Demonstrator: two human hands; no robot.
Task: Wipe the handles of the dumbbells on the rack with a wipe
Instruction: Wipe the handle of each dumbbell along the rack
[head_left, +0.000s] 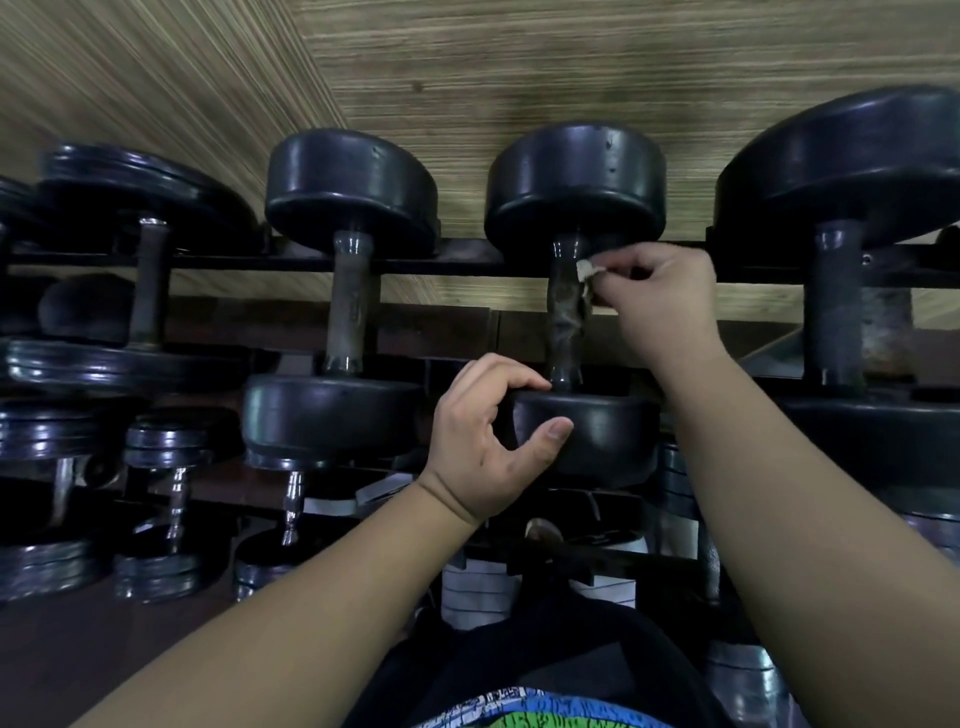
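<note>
On the far left a dumbbell with thin plates (148, 280) lies across the rack (441, 264). Next to it a round black dumbbell (350, 306) lies the same way, so its bar is easy to reach. Then comes the left hand (488, 441). Its fingers curl over the near end (592, 436) of the dumbbell being cleaned, thumb on the front, likely so it cannot roll. The handle (565, 322) looks dark and patchy. The right hand (662, 299) pinches a small white wipe (587, 270) and presses it on the handle's right side, up by the far end. The big dumbbell (834, 306) on the far right is probably next.
</note>
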